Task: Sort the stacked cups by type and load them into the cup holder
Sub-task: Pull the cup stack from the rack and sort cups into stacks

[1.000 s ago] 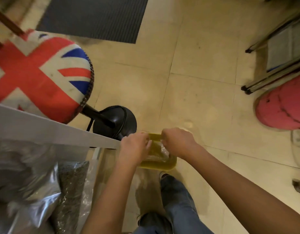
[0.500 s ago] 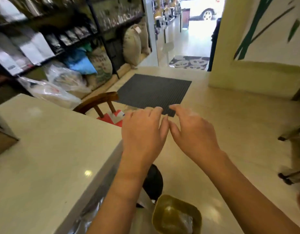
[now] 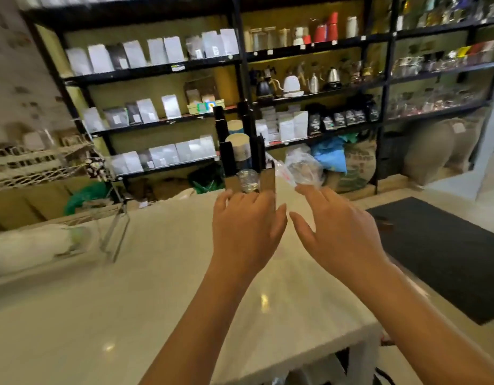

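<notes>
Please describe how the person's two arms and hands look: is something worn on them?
Both forearms are bare up to the picture's lower edge, with no sleeve visible. The left hand and right hand wear no gloves, and I see no rings, watch or bracelet on them.

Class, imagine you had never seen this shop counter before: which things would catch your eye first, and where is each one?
First, the two bare hands: the left hand and the right hand reach forward with fingers spread over the pale counter. Just beyond them stands the black cup holder, at the counter's far edge, with a crinkled clear plastic bag to its right. Behind everything, dark shelves of white pouches and kettles fill the wall.
</notes>
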